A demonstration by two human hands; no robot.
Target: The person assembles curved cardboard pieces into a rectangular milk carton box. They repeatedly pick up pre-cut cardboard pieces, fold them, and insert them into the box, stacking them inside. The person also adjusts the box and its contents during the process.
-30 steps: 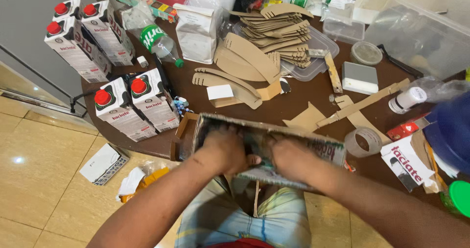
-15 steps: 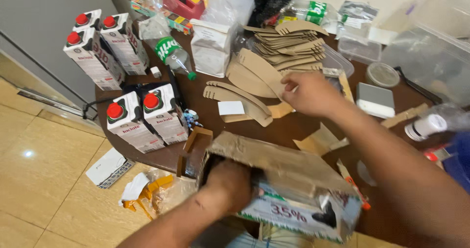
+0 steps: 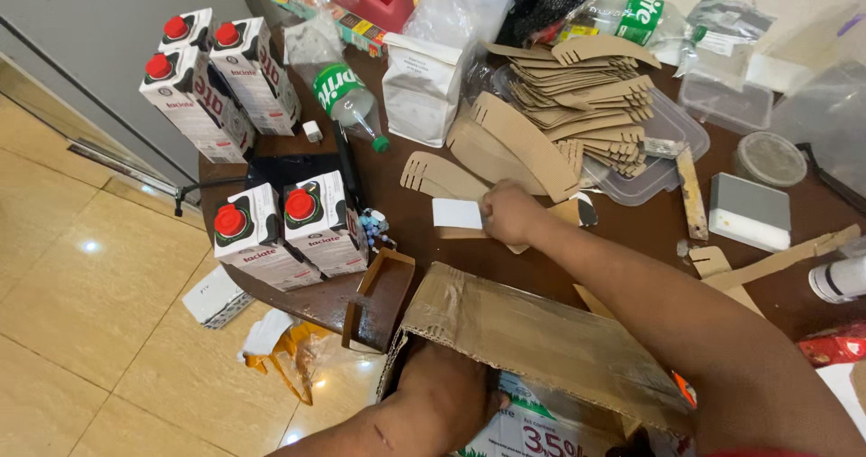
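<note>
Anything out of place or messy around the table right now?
Yes: a flattened white carton and crumpled yellow-and-white wrapping lie on the tiled floor beside the table. On it, a green-labelled plastic bottle lies on its side.

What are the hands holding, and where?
The right hand pinches the white card at its right edge. The left hand reaches inside the cardboard box; its grip is hidden.

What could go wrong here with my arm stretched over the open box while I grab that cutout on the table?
The left hand alone steadies the cardboard box, which overhangs the table edge; it might tip. The right hand reaches among loose cardboard cutouts, so its forearm could sweep nearby pieces off. The small brown tray also sits at the edge.
</note>
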